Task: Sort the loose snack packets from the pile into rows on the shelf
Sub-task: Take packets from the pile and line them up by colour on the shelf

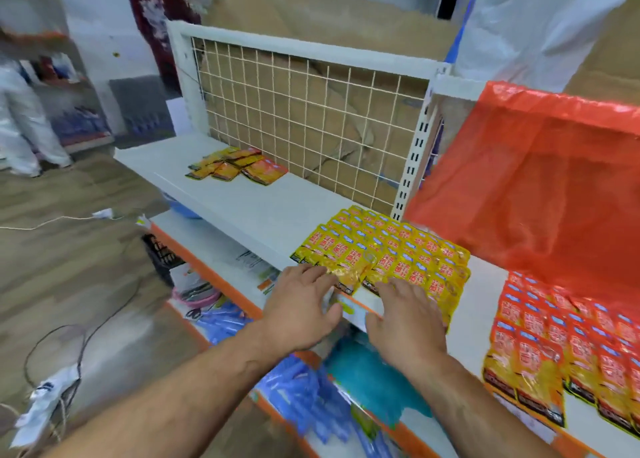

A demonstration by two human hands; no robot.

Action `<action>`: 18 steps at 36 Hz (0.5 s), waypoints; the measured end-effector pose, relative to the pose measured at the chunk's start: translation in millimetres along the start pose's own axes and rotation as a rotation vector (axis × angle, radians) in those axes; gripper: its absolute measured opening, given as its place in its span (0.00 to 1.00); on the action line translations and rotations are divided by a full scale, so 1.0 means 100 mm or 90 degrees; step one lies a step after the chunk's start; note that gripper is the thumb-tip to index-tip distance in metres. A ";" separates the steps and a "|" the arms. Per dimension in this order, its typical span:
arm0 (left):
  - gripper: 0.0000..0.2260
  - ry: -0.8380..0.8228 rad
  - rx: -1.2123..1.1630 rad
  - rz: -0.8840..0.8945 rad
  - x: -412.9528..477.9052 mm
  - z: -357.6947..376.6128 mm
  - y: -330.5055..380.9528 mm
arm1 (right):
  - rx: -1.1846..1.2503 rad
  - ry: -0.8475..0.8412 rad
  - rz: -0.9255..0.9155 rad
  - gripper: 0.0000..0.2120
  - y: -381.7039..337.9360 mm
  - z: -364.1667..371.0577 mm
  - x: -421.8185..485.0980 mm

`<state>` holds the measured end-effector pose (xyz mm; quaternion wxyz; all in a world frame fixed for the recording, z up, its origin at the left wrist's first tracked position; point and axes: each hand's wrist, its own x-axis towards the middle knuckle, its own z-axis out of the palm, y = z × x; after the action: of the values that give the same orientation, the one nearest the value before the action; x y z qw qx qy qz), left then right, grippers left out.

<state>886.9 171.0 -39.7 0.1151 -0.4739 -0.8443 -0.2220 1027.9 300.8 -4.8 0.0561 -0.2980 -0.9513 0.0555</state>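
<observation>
**Bare Hands, Bare Forearms**

The left hand (298, 305) and right hand (407, 322) are bare — skin creased at the knuckles. The left forearm (194, 381) and right forearm (467, 398) run bare to the frame's lower edge; faint tendon lines show along the left one near the wrist.

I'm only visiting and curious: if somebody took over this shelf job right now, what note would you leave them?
Left hand: open, fingertips on the front edge of the yellow rows.
Right hand: open, flat on the same rows.
Done: yellow packets lie in overlapping rows at the front of the shelf.
Left: the loose pile further back by the wire grid is not yet sorted.
</observation>
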 end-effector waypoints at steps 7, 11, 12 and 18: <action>0.21 0.000 -0.001 -0.042 0.06 -0.28 -1.22 | -0.010 -0.006 -0.030 0.25 -1.15 0.17 0.55; 0.23 0.017 -0.018 -0.065 0.09 -0.51 -1.78 | 0.033 0.002 -0.048 0.25 -1.73 0.31 0.85; 0.23 0.021 -0.019 -0.070 0.11 -0.57 -1.93 | 0.055 0.010 -0.047 0.25 -1.88 0.34 0.94; 0.22 0.036 -0.034 -0.093 0.25 -0.63 -2.49 | 0.057 -0.033 -0.063 0.25 -2.31 0.46 1.36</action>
<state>661.0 46.5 -41.2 0.1098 -0.4074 -0.8667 -0.2660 780.6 186.8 -8.0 0.0478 -0.2466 -0.9624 0.1031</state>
